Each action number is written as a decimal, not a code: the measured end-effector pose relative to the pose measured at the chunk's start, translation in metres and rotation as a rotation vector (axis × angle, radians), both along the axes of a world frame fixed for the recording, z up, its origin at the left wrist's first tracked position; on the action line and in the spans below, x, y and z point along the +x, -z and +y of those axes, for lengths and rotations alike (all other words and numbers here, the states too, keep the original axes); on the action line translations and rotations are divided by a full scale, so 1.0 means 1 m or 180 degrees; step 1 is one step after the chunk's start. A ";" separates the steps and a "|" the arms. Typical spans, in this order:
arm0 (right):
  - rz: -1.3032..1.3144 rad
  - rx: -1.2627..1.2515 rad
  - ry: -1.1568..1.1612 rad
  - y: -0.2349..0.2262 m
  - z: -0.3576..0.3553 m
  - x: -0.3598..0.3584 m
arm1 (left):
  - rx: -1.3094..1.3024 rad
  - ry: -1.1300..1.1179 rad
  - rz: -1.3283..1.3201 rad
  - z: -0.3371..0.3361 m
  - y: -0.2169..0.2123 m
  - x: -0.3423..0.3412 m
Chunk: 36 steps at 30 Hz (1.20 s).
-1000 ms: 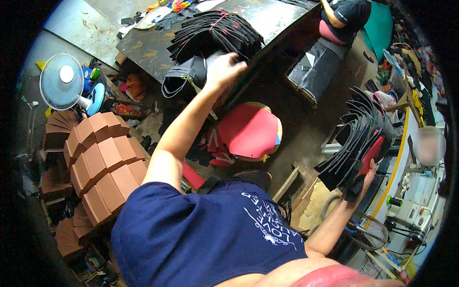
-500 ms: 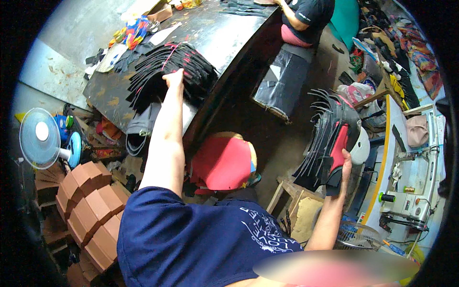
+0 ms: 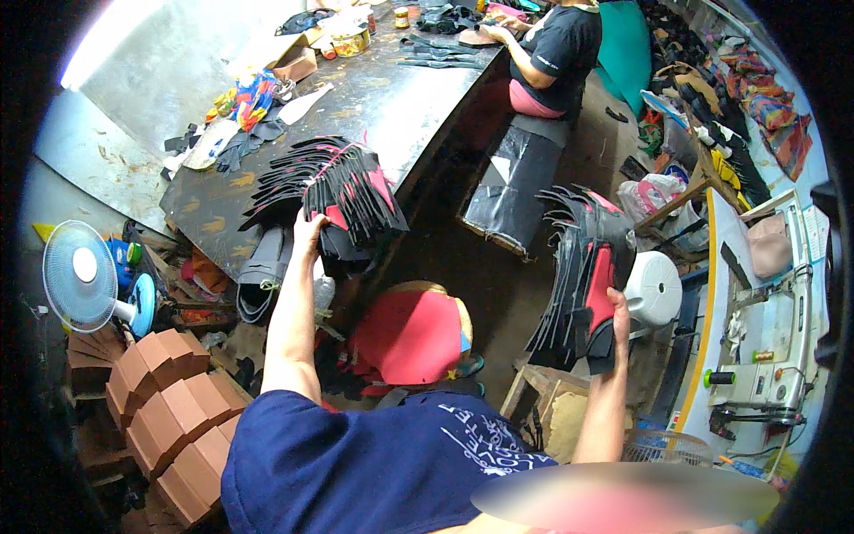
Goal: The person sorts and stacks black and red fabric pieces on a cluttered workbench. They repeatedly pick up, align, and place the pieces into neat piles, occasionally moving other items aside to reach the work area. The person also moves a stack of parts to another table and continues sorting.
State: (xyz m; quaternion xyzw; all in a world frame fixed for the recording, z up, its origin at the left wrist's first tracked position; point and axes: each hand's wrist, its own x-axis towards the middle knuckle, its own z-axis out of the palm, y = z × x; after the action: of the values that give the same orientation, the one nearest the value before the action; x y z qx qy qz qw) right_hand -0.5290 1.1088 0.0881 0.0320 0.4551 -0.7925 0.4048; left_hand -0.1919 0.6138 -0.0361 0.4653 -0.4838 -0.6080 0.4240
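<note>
My left hand (image 3: 311, 231) is closed on the near edge of a fanned stack of black and red shoe-upper-like cut pieces (image 3: 351, 191), at the near edge of the dark table (image 3: 209, 209). A red cord or strip runs across the stack. On the right, my right hand (image 3: 619, 325) is wrapped round a second bundle of similar black pieces with a red panel (image 3: 601, 276), held up in the air. Its thin layers fan out to the left. Beneath my left stack, a grey rolled piece (image 3: 261, 276) hangs by the table's edge.
A red-topped stool (image 3: 409, 334) stands before me, with a black-wrapped bench (image 3: 511, 187) beyond. At the table's far end a person (image 3: 560, 53) handles something. A sewing machine (image 3: 765, 383) and white stool (image 3: 654, 287) are right; a fan (image 3: 82, 264) and stacked brown pieces (image 3: 182, 400) are left.
The left stack has come nearer to me and turned, showing more red. The right bundle has moved slightly left and down in the view. The whole view has tilted up a little.
</note>
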 end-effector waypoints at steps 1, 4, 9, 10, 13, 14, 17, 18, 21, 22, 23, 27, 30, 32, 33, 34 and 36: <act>-0.0059 -0.0192 -0.0123 0.000 0.000 0.003 | -0.0118 0.0086 -0.0006 0.001 -0.002 0.001; -0.0077 -0.0327 0.0033 -0.004 0.000 0.011 | -0.0274 0.0072 -0.0278 -0.010 0.002 -0.006; -0.0007 -0.0283 0.0198 -0.031 0.002 0.013 | -0.0539 -0.0071 -0.0737 -0.044 0.021 -0.021; 0.0031 -0.0249 0.0300 -0.038 0.002 0.011 | -0.0425 -0.0192 -0.0958 -0.050 0.024 -0.023; 0.0077 -0.0421 0.0418 -0.055 0.004 0.003 | -0.0478 0.0011 -0.0964 -0.061 0.033 -0.019; 0.0104 -0.0445 0.0500 -0.058 0.005 -0.001 | -0.0490 -0.0042 -0.1027 -0.064 0.034 -0.017; 0.0142 -0.0478 0.0633 -0.061 0.003 -0.022 | -0.0546 -0.0115 -0.0858 -0.061 0.041 -0.008; 0.0117 -0.0471 0.0603 -0.059 -0.002 -0.032 | -0.0331 -0.0201 -0.0778 -0.060 0.043 -0.005; 0.0168 -0.0683 0.0064 -0.047 -0.029 -0.070 | -0.0165 -0.0046 -0.0602 -0.055 0.040 0.000; 0.0169 -0.0614 0.0051 -0.040 -0.048 -0.085 | -0.0174 -0.0158 -0.0734 -0.054 0.037 -0.001; 0.0477 -0.0329 -0.0018 -0.032 -0.069 -0.097 | -0.0098 -0.0121 -0.0673 -0.051 0.034 0.001; 0.1080 -0.0051 -0.0628 -0.010 -0.167 -0.137 | -0.0028 -0.0198 -0.0595 -0.044 0.024 0.002; 0.1098 -0.0445 -0.1421 -0.007 -0.248 -0.155 | 0.0067 -0.0343 -0.0582 -0.039 0.022 0.002; 0.1688 -0.0182 -0.1783 -0.002 -0.308 -0.164 | 0.0267 -0.0501 -0.0793 -0.034 0.018 0.001; 0.1989 0.0001 -0.2137 0.001 -0.339 -0.167 | 0.0317 -0.0359 -0.0704 -0.031 0.013 0.001; 0.2092 0.0155 -0.2185 0.006 -0.360 -0.166 | 0.0464 -0.0434 -0.0833 -0.030 0.007 0.000; 0.2129 0.0087 -0.2028 0.023 -0.401 -0.150 | 0.0584 -0.0260 -0.0825 -0.024 -0.007 -0.004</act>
State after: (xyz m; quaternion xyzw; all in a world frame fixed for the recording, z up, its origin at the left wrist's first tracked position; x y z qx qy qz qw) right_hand -0.6791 0.7079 0.0654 -0.3616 0.5583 -0.5893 0.4586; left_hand -0.1961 0.5899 -0.0290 0.5959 -0.4576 -0.5668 0.3382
